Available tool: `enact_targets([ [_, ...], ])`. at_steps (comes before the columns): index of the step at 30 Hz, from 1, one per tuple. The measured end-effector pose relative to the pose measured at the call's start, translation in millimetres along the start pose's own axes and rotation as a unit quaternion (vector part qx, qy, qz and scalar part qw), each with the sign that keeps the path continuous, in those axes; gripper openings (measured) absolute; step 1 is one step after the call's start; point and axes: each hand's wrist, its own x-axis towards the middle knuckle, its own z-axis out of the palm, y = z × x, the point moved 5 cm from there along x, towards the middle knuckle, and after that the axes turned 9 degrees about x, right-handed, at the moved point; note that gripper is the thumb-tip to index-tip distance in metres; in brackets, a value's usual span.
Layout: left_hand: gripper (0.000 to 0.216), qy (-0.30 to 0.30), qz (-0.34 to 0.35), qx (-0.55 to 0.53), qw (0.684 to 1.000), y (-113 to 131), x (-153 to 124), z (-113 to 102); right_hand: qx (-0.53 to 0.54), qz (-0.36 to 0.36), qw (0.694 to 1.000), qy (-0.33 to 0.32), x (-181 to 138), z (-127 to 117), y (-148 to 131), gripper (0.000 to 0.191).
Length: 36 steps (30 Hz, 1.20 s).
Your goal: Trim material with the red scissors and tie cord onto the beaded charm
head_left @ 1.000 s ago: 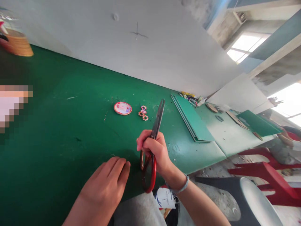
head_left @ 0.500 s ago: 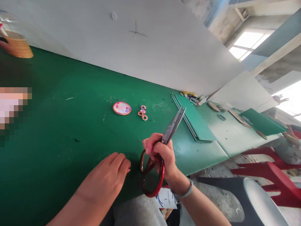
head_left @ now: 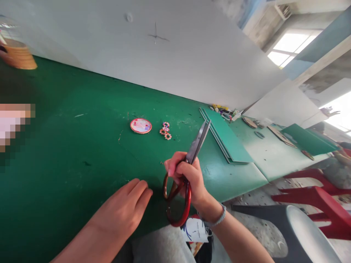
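1. We find the metal scissors with grey blades and glossy red-brown loop handles (head_left: 195,148) in the person's bare right grip (head_left: 190,179), above the near part of the scuffed, flat green tabletop (head_left: 90,138).
2. The right grip is closed around the scissors near the pivot; we see no finger passed through the 2 loops.
3. The long axis slants away from the person and to the right: blades forward of the fist, loops back toward the lap. The 2 blade tips are slightly parted.
4. The person's bare left grip (head_left: 127,204) lies to the left of the loops, near but apart; the loops, not the blades, are its nearest part of the scissors. Its fingers are bent and close together; the palm is hidden, so we cannot tell whether it holds anything.
5. The pale, multicoloured oval plaque with a red rim (head_left: 140,126) and the cluster of small flower-shaped rings (head_left: 165,130) lie beyond both hands, left of the blades, the cluster between plaque and blades.
6. The stacked flat rectangular green boards (head_left: 229,138) lie to the right; the tips overlap their left edge in view, and we cannot confirm contact.
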Motion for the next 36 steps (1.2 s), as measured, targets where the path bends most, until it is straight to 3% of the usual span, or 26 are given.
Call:
enact_targets([
  [8, 0.045, 0.084, 0.001, 0.082, 0.993, -6.3, 3.4, -31.3, -0.044, -0.058, 0.997, -0.036, 7.8, 10.6, -42.3, 0.023],
  [13, 0.044, 0.119, 0.000, 0.103, 0.988, -1.7, 4.7, -38.3, -0.087, -0.015, 0.993, -0.078, 10.3, 15.3, -21.3, 0.023],
  [17, 0.045, 0.102, -0.005, 0.073, 0.992, -4.5, 0.3, -30.7, -0.106, 0.029, 0.991, -0.077, 10.5, 9.4, -0.8, 0.021],
  [24, 0.048, 0.013, -0.012, -0.020, 1.000, -13.1, 5.3, -19.6, -0.113, 0.059, 0.988, -0.090, 11.0, 16.0, -0.8, 0.020],
  [31, 0.049, 0.081, 0.014, 0.044, 0.996, -4.0, 9.2, -31.8, -0.077, 0.069, 0.993, -0.048, 16.9, 8.3, -2.8, 0.017],
  [36, 0.040, 0.043, 0.018, 0.013, 0.999, -2.6, 8.0, -28.7, -0.020, 0.029, 0.999, -0.028, 22.7, 16.0, -12.4, 0.018],
])
